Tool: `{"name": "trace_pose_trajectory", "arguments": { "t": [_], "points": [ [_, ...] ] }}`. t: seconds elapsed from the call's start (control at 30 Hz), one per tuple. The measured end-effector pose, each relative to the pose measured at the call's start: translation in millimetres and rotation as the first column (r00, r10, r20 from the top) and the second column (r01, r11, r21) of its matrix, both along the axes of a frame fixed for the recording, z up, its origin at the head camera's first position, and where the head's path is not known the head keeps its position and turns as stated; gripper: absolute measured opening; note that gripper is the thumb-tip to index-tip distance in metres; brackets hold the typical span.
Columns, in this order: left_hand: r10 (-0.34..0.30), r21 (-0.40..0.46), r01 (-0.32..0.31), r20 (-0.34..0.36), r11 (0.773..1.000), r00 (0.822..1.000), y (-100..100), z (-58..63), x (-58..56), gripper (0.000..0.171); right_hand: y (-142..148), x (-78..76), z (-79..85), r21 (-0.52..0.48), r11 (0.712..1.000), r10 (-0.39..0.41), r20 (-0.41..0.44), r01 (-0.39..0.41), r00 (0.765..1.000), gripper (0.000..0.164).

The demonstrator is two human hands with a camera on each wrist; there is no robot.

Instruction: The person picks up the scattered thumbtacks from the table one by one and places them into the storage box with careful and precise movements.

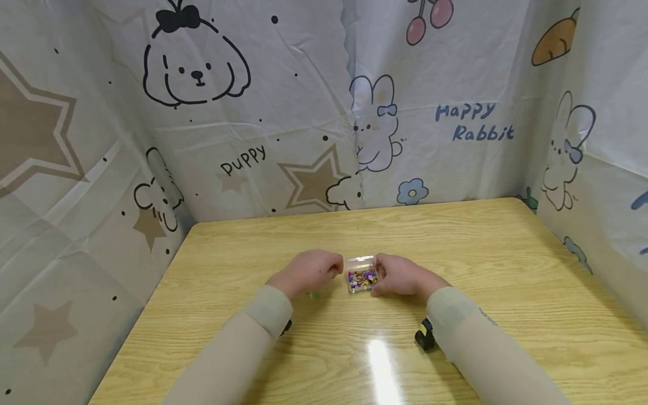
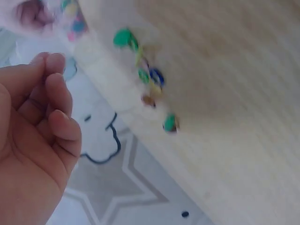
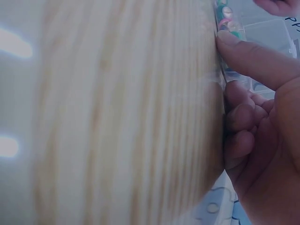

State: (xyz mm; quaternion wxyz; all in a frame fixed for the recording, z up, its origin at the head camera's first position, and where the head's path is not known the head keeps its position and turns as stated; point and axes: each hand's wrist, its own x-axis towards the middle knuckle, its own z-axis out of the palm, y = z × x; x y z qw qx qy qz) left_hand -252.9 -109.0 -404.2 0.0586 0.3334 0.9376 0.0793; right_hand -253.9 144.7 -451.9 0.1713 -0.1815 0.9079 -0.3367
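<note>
A small clear plastic box [image 1: 349, 286] stands on the table with its lid [image 1: 360, 261] raised at the far side. Many tiny coloured pieces [image 1: 362, 278] fill it. At its right side my right hand [image 1: 400, 274] grips the box, and the right wrist view shows the thumb [image 3: 248, 56] along its edge. My left hand [image 1: 315, 270] is just left of the box, thumb and fingertips brought together; nothing shows between them in the left wrist view. Below that hand, several small pieces lie in a loose line, among them a green one [image 2: 123, 37] and a blue one [image 2: 156, 76].
The wooden table [image 1: 455, 242] has a glossy top with a bright reflection near the front. Printed cloth [image 1: 298, 84] hangs behind it and at both sides. A black device [image 1: 425, 336] is strapped at the right wrist.
</note>
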Motion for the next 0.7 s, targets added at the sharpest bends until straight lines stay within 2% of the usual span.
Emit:
{"name": "trace_pose_trajectory", "arguments": {
  "t": [0.23,0.4,0.53,0.7],
  "points": [
    [0.102,-0.021,-0.102,-0.004,0.995,0.995,-20,6.5,-8.5,0.012,0,1.0,0.6,0.003,1.0,0.005,0.0,-0.005,1.0,0.042],
    [0.164,-0.056,-0.163,0.011,0.985,0.986,-30,5.0,-13.9,0.01,0,2.2,1.7,-0.007,1.0,0.006,0.011,-0.006,1.0,0.042],
    [0.17,-0.1,-0.169,0.0,0.981,0.985,-35,1.7,-14.7,0.006,0,2.6,2.7,-0.009,1.0,0.009,0.012,-0.009,1.0,0.042],
    [0.15,-0.142,-0.154,-0.033,0.978,0.988,-36,-5.1,-15.3,0.015,1,1.9,2.5,-0.011,1.0,0.005,0.012,-0.005,1.0,0.043]
  ]
}}
